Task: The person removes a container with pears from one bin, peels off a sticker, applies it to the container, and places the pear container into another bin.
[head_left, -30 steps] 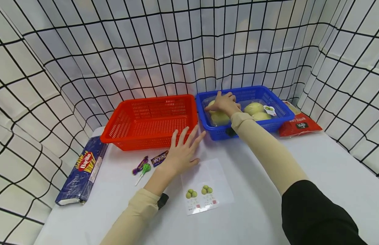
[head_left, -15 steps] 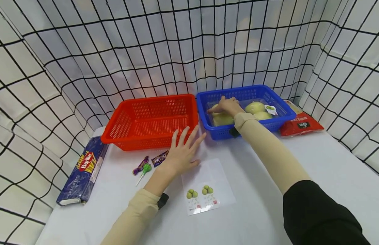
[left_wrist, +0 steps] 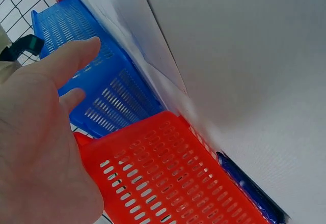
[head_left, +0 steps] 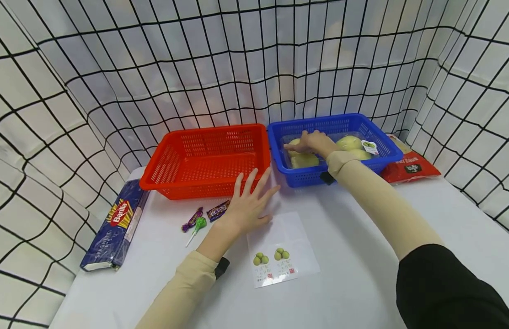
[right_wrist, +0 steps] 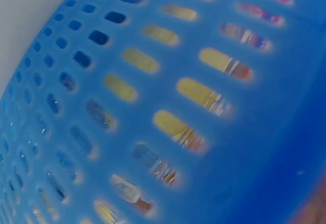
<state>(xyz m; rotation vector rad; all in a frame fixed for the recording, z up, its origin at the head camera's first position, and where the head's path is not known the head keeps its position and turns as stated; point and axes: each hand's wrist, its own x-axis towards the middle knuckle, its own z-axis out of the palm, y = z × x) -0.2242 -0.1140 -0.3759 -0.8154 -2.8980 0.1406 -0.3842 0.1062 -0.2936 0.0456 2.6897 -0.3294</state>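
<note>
In the head view my right hand (head_left: 313, 142) reaches into the blue basket (head_left: 336, 171), on top of a clear pack of pale green round fruits (head_left: 302, 161). Its fingertips are hidden, so whether it grips the pack does not show. A second fruit pack (head_left: 350, 142) with a white label (head_left: 369, 147) lies to the right in that basket. My left hand (head_left: 247, 209), fingers spread, is in front of the red basket (head_left: 209, 189) and holds nothing. Beside it on the table is a sticker sheet (head_left: 279, 237) with fruit pictures. Through slots in the right wrist view, yellowish fruit (right_wrist: 201, 90) shows.
A wrapped chocolate bar (head_left: 218, 211), a purple candy (head_left: 192, 220) and a green lollipop (head_left: 200, 224) lie before the red basket. A blue Barilla spaghetti box (head_left: 116, 228) is at left, a red bag (head_left: 410, 167) at right. Black netting (head_left: 254, 82) surrounds the table.
My right hand has lowered and shifted slightly rightward over the left fruit pack. The left hand stays spread in place. The whole view has shifted slightly.
</note>
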